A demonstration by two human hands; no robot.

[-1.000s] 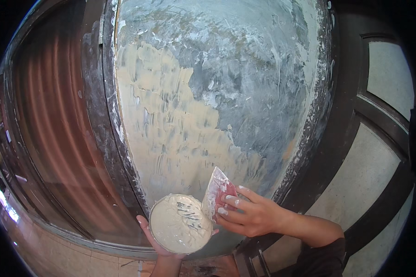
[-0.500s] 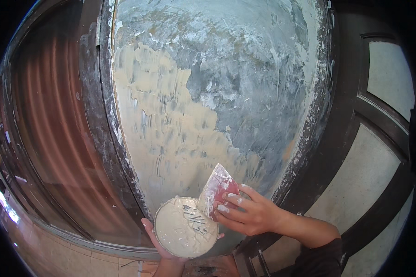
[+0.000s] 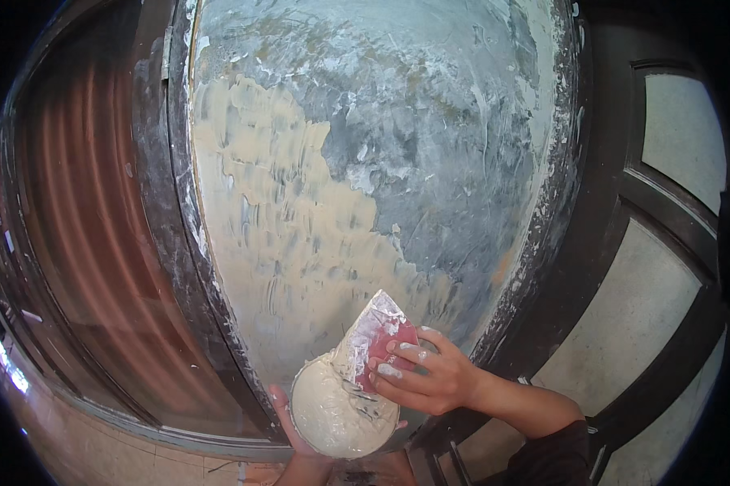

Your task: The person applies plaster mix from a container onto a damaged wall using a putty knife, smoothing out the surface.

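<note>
In the head view, the left hand cups a round tub of cream putty before the lower part of the smeared wall panel; the right hand grips a red putty spreader, its whitened edge over the tub's upper-right rim. Since the earlier frame, the tub has shifted right and lower, and fewer dark streaks show in the putty.

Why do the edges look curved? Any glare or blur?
In the head view, the fisheye lens bends straight edges like the dark frame, leaving black corners; in the head view, glare burns out a strip at the left rim and small highlights dot the paste; in the head view, the right hand and red scraper look fairly sharp.
</note>
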